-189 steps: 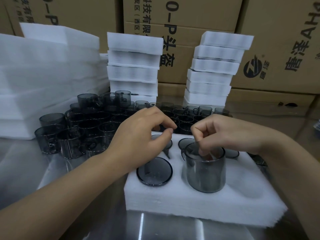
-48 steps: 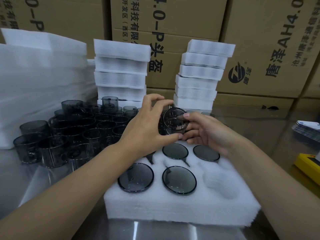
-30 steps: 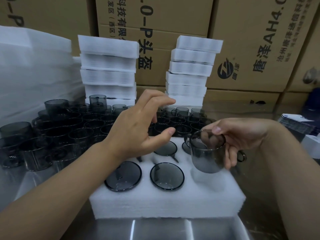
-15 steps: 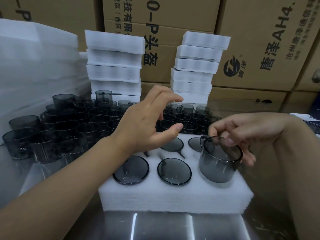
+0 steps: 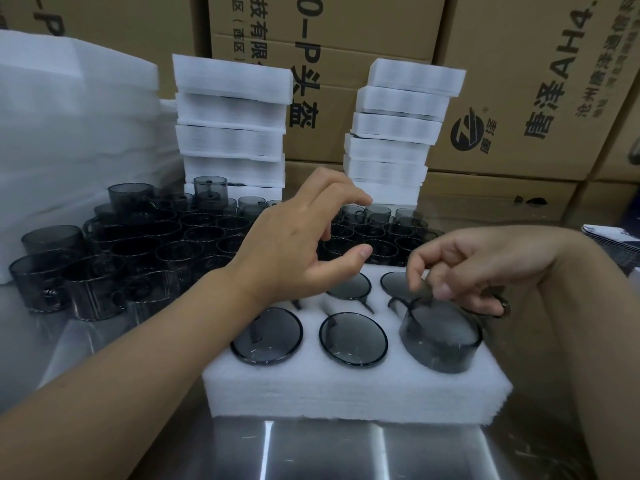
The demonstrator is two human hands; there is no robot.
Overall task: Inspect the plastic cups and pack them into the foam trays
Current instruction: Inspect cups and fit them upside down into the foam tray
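**Cup going into the front-right pocket**

The smoky cup (image 5: pixel 440 337) is sitting in the front-right pocket of the foam tray (image 5: pixel 346 386), but it is standing proud of the foam instead of lying flush like the seated cups (image 5: pixel 352 339) beside it. The right hand (image 5: pixel 485 268) is pinching its far rim with curled fingertips. The left hand (image 5: pixel 298 251) is hovering over the back row, fingers spread and holding nothing.

The cup is likely leaning slightly. If the hand is pressing on one edge only, the thin, hard rim may be jamming against the pocket wall, or the handle may be missing its slot and tearing the soft, fibrous foam.

Round, translucent grey loose cups (image 5: pixel 166 244) are crowding the glossy desk (image 5: pixel 311 452) behind. Blocky white tray stacks (image 5: pixel 232 126) are standing before matte cardboard boxes (image 5: pixel 519 81).
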